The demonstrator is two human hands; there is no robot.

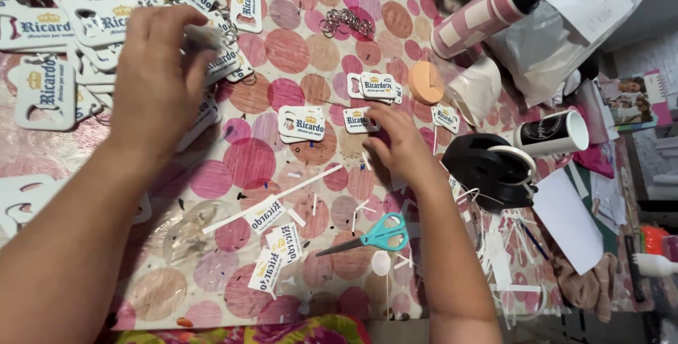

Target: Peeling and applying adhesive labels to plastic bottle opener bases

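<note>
- The left hand (157, 75) is seen in the upper left of the frame, fingers curled around a small pale piece whose kind cannot be told; it is blurred.
- Under and around that hand, a heap of white keychain tags (42, 90) is spread over the upper left corner of the bench (282, 54), which is covered by a cloth with pink and brown dots.
- The right hand (397, 143) is placed at centre frame, fingers pressed down on one small white tag (359, 121) lying flat on the cloth.
- Two more small tag stacks (301, 123) (376, 87) are found just left of and above the right hand.
- A cluster of metal rings (346, 22) lies at upper centre.
- Teal-handled scissors (371, 238) rest below the right forearm, blades pointing left.
- Cut paper labels (272, 245) and thin white strips are scattered at lower centre.
- A black tape dispenser (491, 167) stands right of the right hand, with a black-and-white cup (554, 133) lying on its side beyond it.
- A pink and white bottle (487, 12) lies at upper right, and an orange sponge disc (426, 82) below it.
</note>
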